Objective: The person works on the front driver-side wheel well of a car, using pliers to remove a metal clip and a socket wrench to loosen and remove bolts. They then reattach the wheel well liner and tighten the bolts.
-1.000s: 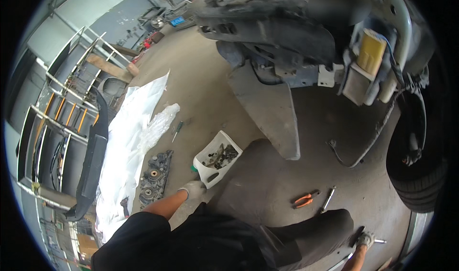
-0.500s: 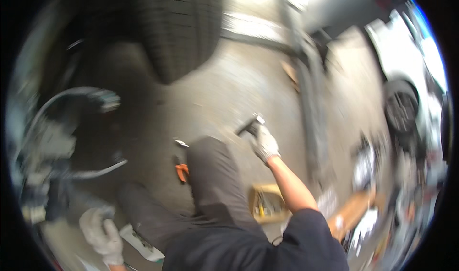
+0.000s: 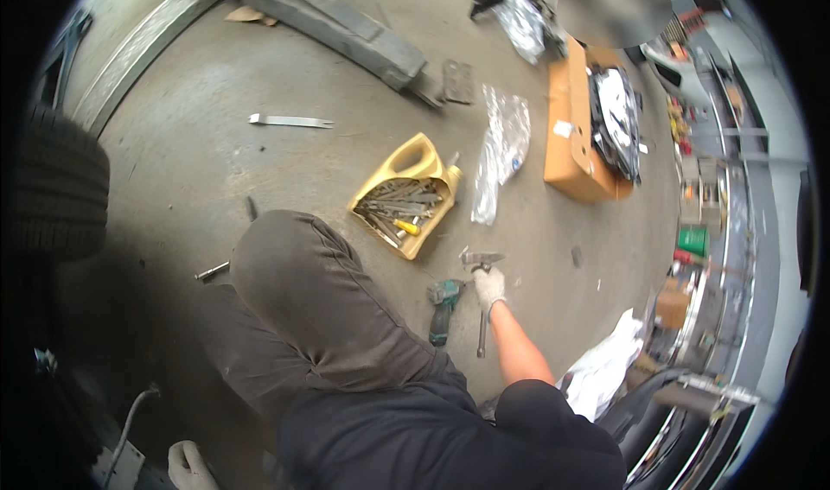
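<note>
My right hand [image 3: 489, 286], in a white glove, is closed round a hammer just under its metal head [image 3: 482, 257]; a dark shaft shows below the hand. Left of it, a teal and black cordless impact driver [image 3: 442, 310] lies on the floor. Farther ahead is a yellow jug [image 3: 358, 203] with one side cut away, full of metal tools and one yellow-handled tool [image 3: 406, 227]. At the lower left edge, my gloved left hand [image 3: 188, 467] is only partly in view, below the dark wheel area; its fingers are mostly hidden.
A tyre [image 3: 56, 187] stands at far left. A flat forked bar [image 3: 291, 122] and a metal rod [image 3: 212, 270] lie on the floor. Ahead are a grey lift arm [image 3: 337, 32], a plastic bag [image 3: 501, 153] and a cardboard box [image 3: 566, 136] holding a car part. White sheeting [image 3: 603, 365] lies at right.
My view has swung to the right, bringing the jug and box toward the middle. My right hand still holds the hammer, now beside the impact driver. My left hand sits lower, partly cut off.
</note>
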A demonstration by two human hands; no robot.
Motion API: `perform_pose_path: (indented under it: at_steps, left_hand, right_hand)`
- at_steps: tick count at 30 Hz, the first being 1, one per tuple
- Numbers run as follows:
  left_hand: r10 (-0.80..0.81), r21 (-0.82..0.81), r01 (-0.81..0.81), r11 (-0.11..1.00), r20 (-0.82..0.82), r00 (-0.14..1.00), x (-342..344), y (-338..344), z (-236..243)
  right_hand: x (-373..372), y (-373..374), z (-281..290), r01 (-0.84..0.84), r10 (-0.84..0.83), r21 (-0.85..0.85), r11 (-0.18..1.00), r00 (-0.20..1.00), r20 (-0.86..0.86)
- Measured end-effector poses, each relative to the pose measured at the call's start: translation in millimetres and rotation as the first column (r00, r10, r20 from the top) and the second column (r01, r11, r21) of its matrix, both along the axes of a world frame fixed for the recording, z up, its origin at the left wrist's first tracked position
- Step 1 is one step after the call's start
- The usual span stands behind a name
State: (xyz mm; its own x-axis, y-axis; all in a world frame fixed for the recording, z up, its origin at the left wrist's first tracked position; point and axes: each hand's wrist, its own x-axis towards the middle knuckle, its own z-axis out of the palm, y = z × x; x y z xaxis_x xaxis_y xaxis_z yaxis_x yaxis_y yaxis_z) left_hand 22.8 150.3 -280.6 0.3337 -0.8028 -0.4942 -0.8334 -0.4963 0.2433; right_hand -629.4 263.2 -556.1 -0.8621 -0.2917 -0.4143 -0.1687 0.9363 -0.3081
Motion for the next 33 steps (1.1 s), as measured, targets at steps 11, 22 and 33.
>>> perform_pose_path:
  at_steps: [11,22,33]
  left_hand:
    - [-0.122,0.044,0.125,0.991,-0.066,0.990,-12,-12,-4]
    - [-0.072,0.074,0.085,0.994,-0.166,0.983,-11,-8,5]
    - [-0.075,0.051,0.084,0.995,-0.152,0.985,-10,-12,2]
  right_hand:
    - [205,137,-44,-0.230,0.111,0.229,0.946,0.893,0.436]
    - [110,113,-43,0.273,-0.262,-0.076,0.959,0.957,0.123]
    - [-15,44,-136,0.463,-0.444,-0.499,0.733,0.881,0.165]
